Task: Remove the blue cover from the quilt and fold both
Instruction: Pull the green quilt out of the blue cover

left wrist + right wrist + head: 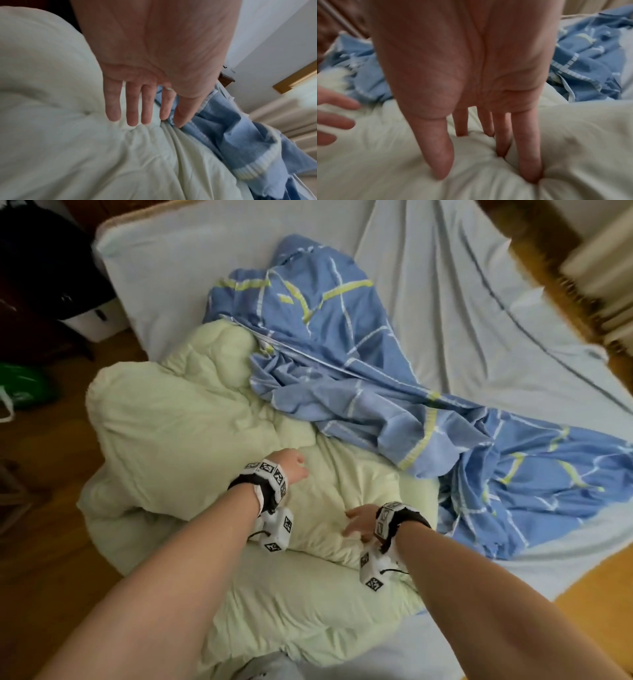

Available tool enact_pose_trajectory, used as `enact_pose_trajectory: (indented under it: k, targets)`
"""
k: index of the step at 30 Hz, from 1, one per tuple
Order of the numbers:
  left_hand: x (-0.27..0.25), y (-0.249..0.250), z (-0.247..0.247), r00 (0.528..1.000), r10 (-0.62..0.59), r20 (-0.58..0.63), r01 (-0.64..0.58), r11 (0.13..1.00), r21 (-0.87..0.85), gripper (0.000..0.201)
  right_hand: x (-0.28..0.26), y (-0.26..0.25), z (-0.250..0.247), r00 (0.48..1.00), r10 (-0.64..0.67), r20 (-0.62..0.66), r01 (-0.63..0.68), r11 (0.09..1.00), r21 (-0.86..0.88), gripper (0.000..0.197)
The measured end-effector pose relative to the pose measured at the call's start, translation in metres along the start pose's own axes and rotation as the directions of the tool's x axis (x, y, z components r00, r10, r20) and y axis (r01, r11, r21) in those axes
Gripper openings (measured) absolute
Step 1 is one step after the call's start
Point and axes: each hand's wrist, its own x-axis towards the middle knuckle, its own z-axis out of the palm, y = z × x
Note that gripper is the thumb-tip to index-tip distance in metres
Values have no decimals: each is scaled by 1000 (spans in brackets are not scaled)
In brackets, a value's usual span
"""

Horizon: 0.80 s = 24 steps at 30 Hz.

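A pale green quilt [191, 419] lies heaped at the near edge of a bed [479, 313], directly under the fingers of both hands, with the blue cover [359, 364] crumpled just beyond the fingertips and spread away to the right. The cover looks to be mostly or wholly off; whether a far corner of the quilt is tucked inside it cannot be told. The left hand [291, 467] rests flat on the padding, its fingers [132, 105] straight and spread, gripping nothing, the thumb tip at the cover's hem. The right hand [359, 523] is likewise open, its fingers [529, 148] straight and sunk into the soft filling. The quilt appears bulky, light and limp, likely to sag and slide when lifted, so it is best taken by pinching two corners or an edge seam rather than the puffy middle. The cover, thin and loose, should handle best by its hemmed border.
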Motion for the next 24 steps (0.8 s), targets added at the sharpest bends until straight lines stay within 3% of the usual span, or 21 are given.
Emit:
enact_pose_trajectory:
  k: [2,4,7,9,11,13,14,15,16,19,20,21,23,24]
  targets:
    - [14,17,-16,999,-26,-39,25,999,-30,50,5,-2,-36,991,-56,-124,75,985,153,74]
    - [34,36,-26,998,-28,-59,28,1000,0,44,8,-12,-81,934,-13,-356,140,932,333,80]
    - [72,59,-35,995,-12,-101,19,997,75,38,9,-37,-134,795,34,-606,205,925,320,92]
    - [98,66,-35,988,-55,-143,58,998,14,64,18,-48,-158,705,41,-708,172,959,226,92]
    - [122,68,-38,969,-124,-216,101,988,-113,80,30,-58,-179,577,24,-816,110,988,107,92]
    - [139,69,-41,959,-188,-210,133,959,-252,78,44,-67,-197,379,-67,-923,28,998,-61,99]
    - [149,70,-43,955,-237,-179,166,926,-338,75,57,-73,-206,314,-126,-941,-35,989,-144,107]
    - [162,67,-41,950,-280,-136,198,882,-428,75,65,-78,-214,311,-152,-938,-85,979,-187,117]
    - [170,65,-39,951,-297,-82,211,822,-528,78,77,-82,-221,382,-118,-917,-106,980,-170,128]
    - [188,48,-31,967,-238,88,213,575,-790,93,104,-87,-228,730,65,-680,-105,994,-17,152]
    - [192,43,-29,963,-213,163,249,476,-843,99,113,-86,-223,807,36,-590,-76,996,-43,147]
    - [200,39,-26,951,-196,239,298,382,-875,110,117,-86,-216,859,-45,-510,-17,993,-117,131]
    - [220,33,-11,911,-183,370,406,226,-885,135,124,-85,-200,882,-195,-430,62,950,-305,84]
    - [234,31,-1,895,-179,408,438,194,-878,138,123,-86,-193,877,-229,-422,73,933,-353,68]
